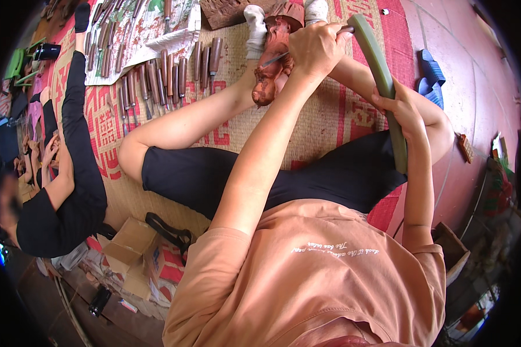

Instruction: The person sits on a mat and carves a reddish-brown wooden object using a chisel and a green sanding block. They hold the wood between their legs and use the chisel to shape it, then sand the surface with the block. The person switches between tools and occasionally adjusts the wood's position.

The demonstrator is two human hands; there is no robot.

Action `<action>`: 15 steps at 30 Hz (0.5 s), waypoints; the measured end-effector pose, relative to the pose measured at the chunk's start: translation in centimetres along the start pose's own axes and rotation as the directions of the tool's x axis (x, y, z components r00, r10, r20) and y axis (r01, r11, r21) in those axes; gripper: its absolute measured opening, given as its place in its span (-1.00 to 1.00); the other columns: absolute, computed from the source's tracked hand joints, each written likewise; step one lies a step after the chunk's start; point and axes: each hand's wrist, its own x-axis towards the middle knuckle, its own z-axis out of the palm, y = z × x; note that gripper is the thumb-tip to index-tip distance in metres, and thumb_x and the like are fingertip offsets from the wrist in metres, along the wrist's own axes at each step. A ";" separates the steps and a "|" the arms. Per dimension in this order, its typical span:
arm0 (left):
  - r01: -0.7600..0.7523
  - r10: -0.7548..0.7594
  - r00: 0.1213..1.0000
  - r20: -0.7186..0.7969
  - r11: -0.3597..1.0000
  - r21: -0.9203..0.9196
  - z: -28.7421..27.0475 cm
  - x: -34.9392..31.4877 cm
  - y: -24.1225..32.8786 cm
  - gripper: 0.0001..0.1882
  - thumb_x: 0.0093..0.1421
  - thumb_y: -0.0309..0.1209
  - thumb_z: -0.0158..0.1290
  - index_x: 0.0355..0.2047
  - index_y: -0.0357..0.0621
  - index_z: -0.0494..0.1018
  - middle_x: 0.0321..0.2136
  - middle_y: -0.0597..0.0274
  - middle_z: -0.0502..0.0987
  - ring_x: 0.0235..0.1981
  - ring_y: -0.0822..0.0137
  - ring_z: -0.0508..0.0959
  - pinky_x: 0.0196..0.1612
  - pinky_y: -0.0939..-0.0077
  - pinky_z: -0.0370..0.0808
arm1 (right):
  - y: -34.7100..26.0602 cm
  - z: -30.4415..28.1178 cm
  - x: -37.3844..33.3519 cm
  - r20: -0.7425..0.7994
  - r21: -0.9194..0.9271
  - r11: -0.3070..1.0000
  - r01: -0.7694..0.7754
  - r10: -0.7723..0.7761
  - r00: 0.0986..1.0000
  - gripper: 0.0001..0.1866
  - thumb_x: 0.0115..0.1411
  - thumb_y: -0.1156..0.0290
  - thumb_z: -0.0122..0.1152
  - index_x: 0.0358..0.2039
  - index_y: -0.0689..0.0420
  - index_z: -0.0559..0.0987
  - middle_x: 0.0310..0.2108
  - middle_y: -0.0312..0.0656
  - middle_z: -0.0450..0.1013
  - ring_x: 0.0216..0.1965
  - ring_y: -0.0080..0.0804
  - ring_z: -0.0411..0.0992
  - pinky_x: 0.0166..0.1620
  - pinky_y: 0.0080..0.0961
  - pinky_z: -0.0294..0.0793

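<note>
A reddish-brown carved wooden figure (272, 69) lies on the woven mat between my feet, which wear white socks. Closed around a carving chisel (345, 29), my left hand (315, 49) rests over the figure. The thin metal blade emerges left of the fist and reaches the carving; most of the handle is hidden in my fingers. My right hand (404, 110) grips a long, curved green bar (375, 55) around its middle. The bar's far end is at the butt of the chisel handle; whether they touch, I cannot tell.
Several wooden-handled chisels (153, 81) lie in rows on the mat, more on a stained sheet (182, 43). A carved wood block (231, 13) sits beyond. Blue slippers (431, 78) are at right; a cardboard box (130, 246) and another person (63, 191) at left.
</note>
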 end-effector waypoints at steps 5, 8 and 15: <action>0.023 -0.023 1.000 0.008 0.999 -0.027 -0.4 0.0 0.1 -0.76 0.04 -0.09 0.26 -0.31 0.16 0.69 -0.51 0.21 0.64 -0.54 0.15 0.62 -0.51 0.32 0.50 | 0.2 -0.1 0.3 0.005 0.028 1.000 0.001 -0.001 1.000 -0.71 0.12 0.50 0.31 -0.15 0.17 0.46 -0.47 -0.38 0.32 -0.45 -0.60 0.30 -0.34 -0.63 0.29; 0.032 -0.032 0.999 -0.005 0.997 -0.068 -0.5 0.0 0.2 -0.75 0.04 -0.09 0.26 -0.30 0.14 0.69 -0.50 0.20 0.64 -0.53 0.15 0.63 -0.50 0.32 0.50 | 0.2 0.0 0.3 -0.020 0.060 0.998 -0.033 0.034 0.999 -0.70 0.12 0.51 0.31 -0.13 0.17 0.46 -0.47 -0.38 0.33 -0.45 -0.60 0.31 -0.35 -0.62 0.29; -0.004 -0.016 0.993 -0.118 0.986 -0.166 -0.8 0.1 0.5 -0.72 0.05 -0.08 0.26 -0.35 0.06 0.69 -0.51 0.17 0.64 -0.53 0.14 0.63 -0.48 0.34 0.51 | -1.2 0.1 -0.9 0.003 0.042 0.999 0.010 -0.011 1.000 -0.69 0.13 0.53 0.28 -0.11 0.19 0.46 -0.45 -0.40 0.35 -0.45 -0.63 0.31 -0.36 -0.62 0.30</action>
